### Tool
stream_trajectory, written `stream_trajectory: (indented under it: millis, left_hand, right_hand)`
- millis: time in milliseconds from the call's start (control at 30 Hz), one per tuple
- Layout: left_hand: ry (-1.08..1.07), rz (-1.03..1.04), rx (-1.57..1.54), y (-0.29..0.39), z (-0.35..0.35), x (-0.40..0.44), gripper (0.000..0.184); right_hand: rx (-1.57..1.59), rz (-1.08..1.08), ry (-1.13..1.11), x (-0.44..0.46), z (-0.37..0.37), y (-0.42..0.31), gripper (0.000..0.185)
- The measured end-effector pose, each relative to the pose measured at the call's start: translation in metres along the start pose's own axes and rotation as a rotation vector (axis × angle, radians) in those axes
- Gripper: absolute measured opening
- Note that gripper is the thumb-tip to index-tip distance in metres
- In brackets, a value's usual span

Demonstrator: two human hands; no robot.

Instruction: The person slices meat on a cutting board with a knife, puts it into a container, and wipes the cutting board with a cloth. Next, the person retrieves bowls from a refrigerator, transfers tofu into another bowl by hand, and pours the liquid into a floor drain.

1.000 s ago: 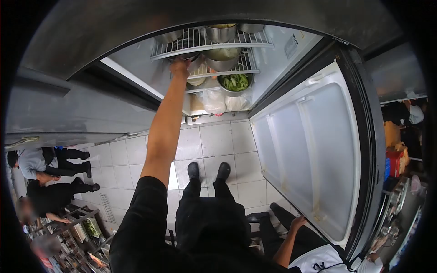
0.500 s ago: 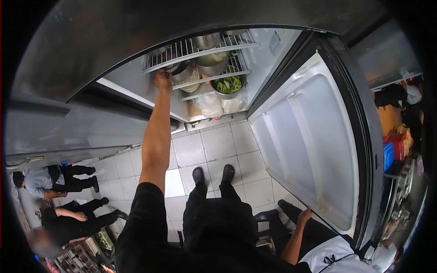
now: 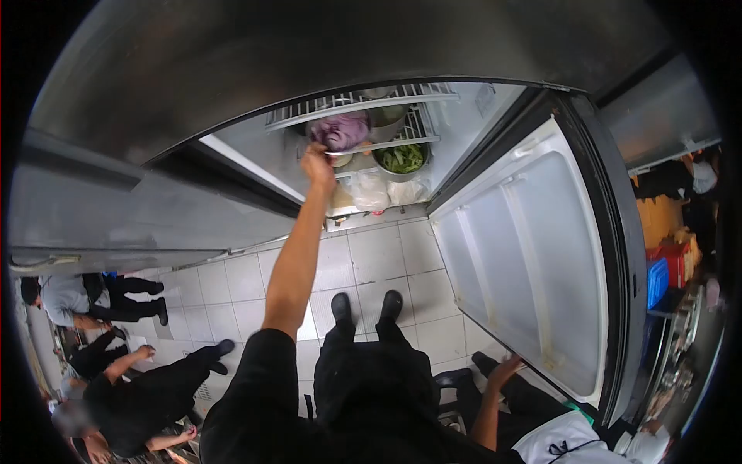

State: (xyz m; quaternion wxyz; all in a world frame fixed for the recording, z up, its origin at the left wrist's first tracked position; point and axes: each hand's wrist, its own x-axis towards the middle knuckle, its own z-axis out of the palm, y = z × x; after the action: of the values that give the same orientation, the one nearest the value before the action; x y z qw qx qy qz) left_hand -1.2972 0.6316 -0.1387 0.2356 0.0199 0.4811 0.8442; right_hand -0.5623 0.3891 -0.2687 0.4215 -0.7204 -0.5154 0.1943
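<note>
Right now, the left hand [image 3: 317, 165] is working inside the open refrigerator [image 3: 473, 133], and the step in hand is looking like the handling of a bowl [image 3: 314, 133] at shelf level. Its fingers are apparently clamping on the bowl's near left rim, though the fingers underneath are not showing, so how deep that hold is going I can't tell. The right hand is staying out of view.

And where is the bowl sitting? Just past the fingertips, between the upper shelf [image 3: 363, 110] and the lower shelf rail [image 3: 402, 144], with purple shreds [image 3: 345, 130] facing the camera. Whether it is resting on the wires or hanging from the grip, the picture isn't telling.

As I'm judging it, any next move is calling for a firm rim hold and a level bowl, because the space under that upper shelf is looking tight and a one-sided grip is inviting a tip. Just beside and lower, a pot [image 3: 399, 176] is holding leafy greens [image 3: 403, 158], with plastic bags [image 3: 369, 189] lying next to it. Over on the right, the door [image 3: 525, 247] is standing wide, a co-worker's hand [image 3: 506, 370] showing by its lower edge.
</note>
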Motion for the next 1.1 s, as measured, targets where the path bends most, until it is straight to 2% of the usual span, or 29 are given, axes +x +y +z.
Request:
stream_trajectory:
  millis: [33, 133, 167, 200, 233, 300, 367, 433, 500, 533, 600, 667, 700, 733, 767, 867, 900, 967, 1000, 1100]
  left_hand:
    - [0.013, -0.032, -0.005, -0.001, 0.0, -0.017, 0.015]
    - [-0.153, -0.064, 0.07, -0.001, -0.022, -0.068, 0.017]
    - [-0.187, -0.099, 0.098, 0.002, -0.03, -0.086, 0.017]
    - [-0.169, -0.197, 0.103, 0.01, -0.032, -0.107, 0.017]
    - [-0.154, -0.295, 0.11, 0.02, -0.034, -0.127, 0.016]
    - [-0.215, -0.315, 0.194, 0.021, -0.052, -0.152, 0.014]
    - [-0.284, -0.369, 0.256, 0.042, -0.053, -0.179, 0.012]
    - [-0.327, -0.403, 0.3, 0.043, -0.066, -0.194, 0.009]
    - [-0.358, -0.421, 0.31, 0.054, -0.067, -0.206, 0.01]
    - [-0.353, -0.419, 0.307, 0.054, -0.069, -0.208, 0.01]
    - [-0.426, -0.4, 0.327, 0.051, -0.069, -0.211, 0.02]
    - [-0.646, -0.263, 0.229, 0.004, -0.114, -0.164, 0.031]
    - [-0.574, -0.199, 0.137, 0.003, -0.09, -0.145, 0.042]
    - [-0.333, -0.207, 0.168, 0.017, -0.06, -0.12, 0.046]
    - [-0.134, -0.213, 0.132, -0.016, -0.067, -0.056, 0.05]
    - [0.197, -0.192, 0.125, 0.002, -0.006, 0.009, 0.043]
    - [0.201, -0.193, 0.113, -0.009, -0.002, 0.034, 0.043]
    - [0.189, -0.093, 0.194, -0.054, -0.02, 0.094, 0.028]
    - [0.189, -0.094, 0.187, -0.049, -0.013, 0.097, 0.028]
    - [0.455, -0.082, -0.013, -0.043, 0.0, 0.09, 0.014]
  right_hand:
    - [0.001, -0.012, -0.012, 0.001, 0.006, -0.005, 0.039]
    - [0.553, 1.075, -0.606, -0.037, 0.082, -0.073, 0.051]
    - [0.468, 0.82, -0.655, -0.049, 0.107, -0.192, 0.048]
    - [0.605, 0.704, -0.809, -0.047, 0.128, -0.246, 0.047]
    - [0.657, 0.643, -0.885, -0.04, 0.153, -0.284, 0.049]
    - [0.816, 0.606, -0.995, -0.019, 0.184, -0.365, 0.051]
    - [0.885, 0.618, -1.044, -0.003, 0.202, -0.409, 0.047]
    - [0.944, 0.637, -1.101, -0.002, 0.209, -0.418, 0.043]
    - [0.783, 0.591, -1.089, -0.001, 0.216, -0.418, 0.032]
    - [0.779, 0.589, -1.093, -0.002, 0.218, -0.415, 0.032]
    - [0.78, 0.613, -1.039, -0.005, 0.221, -0.403, 0.026]
    - [0.786, 0.593, -1.01, -0.006, 0.227, -0.386, 0.027]
    - [0.799, 0.586, -0.979, -0.007, 0.228, -0.38, 0.028]
    - [0.788, 0.583, -0.953, -0.006, 0.225, -0.377, 0.028]
    - [0.785, 0.582, -0.953, -0.004, 0.221, -0.375, 0.028]
    - [0.694, 0.59, -0.916, 0.001, 0.205, -0.366, 0.022]
    - [0.686, 0.579, -0.919, 0.002, 0.201, -0.36, 0.022]
    - [0.657, 0.606, -0.912, 0.005, 0.192, -0.345, 0.024]
    - [0.643, 0.607, -0.906, 0.005, 0.187, -0.344, 0.024]
    - [0.642, 0.631, -0.87, 0.008, 0.176, -0.342, 0.025]
